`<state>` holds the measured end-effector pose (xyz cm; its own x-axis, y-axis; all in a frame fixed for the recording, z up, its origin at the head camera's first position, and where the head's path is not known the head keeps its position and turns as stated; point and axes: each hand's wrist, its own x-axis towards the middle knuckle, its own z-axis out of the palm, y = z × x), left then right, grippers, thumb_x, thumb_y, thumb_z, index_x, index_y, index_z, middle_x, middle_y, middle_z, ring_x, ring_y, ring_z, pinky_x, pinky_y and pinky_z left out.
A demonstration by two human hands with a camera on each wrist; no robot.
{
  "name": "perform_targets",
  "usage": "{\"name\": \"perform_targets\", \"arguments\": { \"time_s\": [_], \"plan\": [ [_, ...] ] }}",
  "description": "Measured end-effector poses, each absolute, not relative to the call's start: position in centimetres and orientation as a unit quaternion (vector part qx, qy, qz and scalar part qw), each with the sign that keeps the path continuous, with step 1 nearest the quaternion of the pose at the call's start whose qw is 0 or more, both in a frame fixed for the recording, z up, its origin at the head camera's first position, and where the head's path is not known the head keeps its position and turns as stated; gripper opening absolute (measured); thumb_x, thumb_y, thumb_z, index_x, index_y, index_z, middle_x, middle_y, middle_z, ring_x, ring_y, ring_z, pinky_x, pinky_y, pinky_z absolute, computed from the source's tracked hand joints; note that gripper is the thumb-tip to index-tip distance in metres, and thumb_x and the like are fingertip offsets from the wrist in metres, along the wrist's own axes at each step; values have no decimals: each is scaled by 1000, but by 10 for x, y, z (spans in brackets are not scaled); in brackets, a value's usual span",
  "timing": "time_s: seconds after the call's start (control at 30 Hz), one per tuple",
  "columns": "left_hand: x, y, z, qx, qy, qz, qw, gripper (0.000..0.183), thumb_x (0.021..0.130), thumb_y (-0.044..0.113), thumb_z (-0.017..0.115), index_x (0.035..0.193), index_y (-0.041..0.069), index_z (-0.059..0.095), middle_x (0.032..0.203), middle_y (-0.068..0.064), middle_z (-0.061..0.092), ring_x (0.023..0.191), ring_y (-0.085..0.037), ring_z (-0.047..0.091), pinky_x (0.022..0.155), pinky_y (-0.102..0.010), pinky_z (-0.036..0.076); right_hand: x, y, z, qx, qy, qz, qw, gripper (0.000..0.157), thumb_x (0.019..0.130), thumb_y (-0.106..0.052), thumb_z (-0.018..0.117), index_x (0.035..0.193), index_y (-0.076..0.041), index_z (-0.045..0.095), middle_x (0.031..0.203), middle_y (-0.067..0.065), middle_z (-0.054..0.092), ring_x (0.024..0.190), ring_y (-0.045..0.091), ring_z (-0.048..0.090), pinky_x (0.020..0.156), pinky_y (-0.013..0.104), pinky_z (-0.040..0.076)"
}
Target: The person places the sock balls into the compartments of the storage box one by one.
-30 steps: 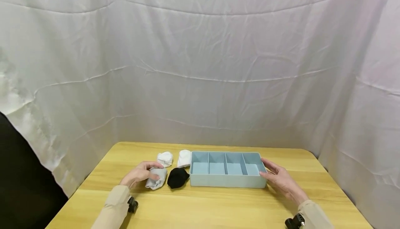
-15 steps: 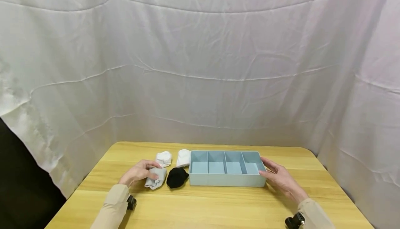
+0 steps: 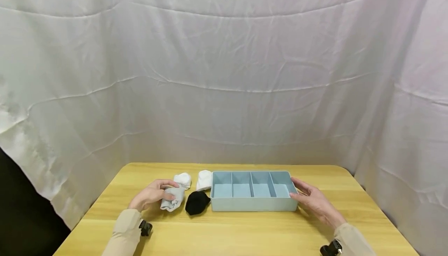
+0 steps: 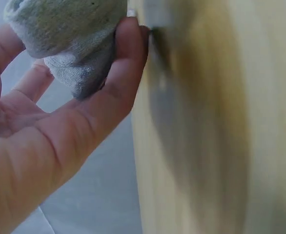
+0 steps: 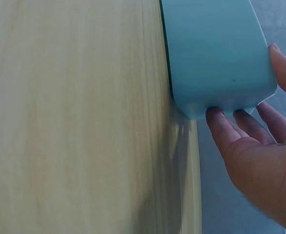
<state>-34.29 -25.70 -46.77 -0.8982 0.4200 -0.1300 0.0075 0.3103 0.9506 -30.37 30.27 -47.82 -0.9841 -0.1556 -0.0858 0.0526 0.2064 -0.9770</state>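
Observation:
In the head view my left hand [image 3: 152, 194] grips a light grey rolled-up sock [image 3: 172, 199], which appears just off the table, its shadow below. Thumb and fingers lie around the terry-like cloth of the grey sock [image 4: 74, 44] in the left wrist view. To its right sits a black rolled-up sock [image 3: 197, 202]. Behind are two white bundles, a left one [image 3: 182, 180] and a right one [image 3: 204, 180] beside the box. My right hand [image 3: 315, 201] holds the right end of a pale blue divided box [image 3: 253, 204], thumb at the rim, fingers [image 5: 223, 129] against the end wall.
The box stands on a wooden table [image 3: 224, 232] and has several compartments in a row, with nothing visible inside. A pale curtain [image 3: 224, 73] hangs behind the table and along its sides. A dark area [image 3: 28, 205] shows at the far left.
My left hand has raised the grey sock slightly relative to the table. The head view has shifted a little. My right hand and the box stay together in place.

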Motion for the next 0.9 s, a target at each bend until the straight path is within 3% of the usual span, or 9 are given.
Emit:
{"name": "perform_targets", "arguments": {
  "time_s": [0.2, 0.37, 0.6, 0.9],
  "plan": [
    [-342, -259, -464, 139, 754, 613, 191, 49, 90, 3, 66, 134, -4, 47, 119, -20, 56, 94, -26, 65, 79, -41, 58, -302, 303, -480, -33, 771, -631, 84, 78, 93, -20, 68, 156, -6, 23, 162, 21, 14, 147, 44, 16, 114, 54, 25],
    [-342, -257, -459, 140, 739, 631, 187, 55, 92, 5, 66, 141, -3, 43, 118, -19, 54, 97, -25, 64, 82, -38, 57, -302, 302, -478, -33, 774, -628, 82, 78, 93, -20, 68, 155, -6, 24, 162, 20, 15, 147, 43, 16, 114, 53, 25],
    [-342, -251, -456, 129, 750, 634, 140, 59, 90, 10, 70, 142, -1, 45, 121, -20, 54, 96, -24, 63, 81, -35, 57, -302, 300, -479, -32, 775, -627, 80, 78, 92, -20, 69, 155, -5, 25, 161, 20, 17, 147, 44, 17, 114, 54, 26],
    [-353, -235, -453, 135, 731, 663, 89, 55, 94, 10, 64, 145, 4, 44, 125, -12, 51, 98, -17, 62, 79, -30, 57, -303, 301, -481, -35, 775, -626, 75, 78, 92, -19, 69, 155, -5, 25, 162, 22, 15, 147, 45, 14, 115, 55, 24]
  ]
}}
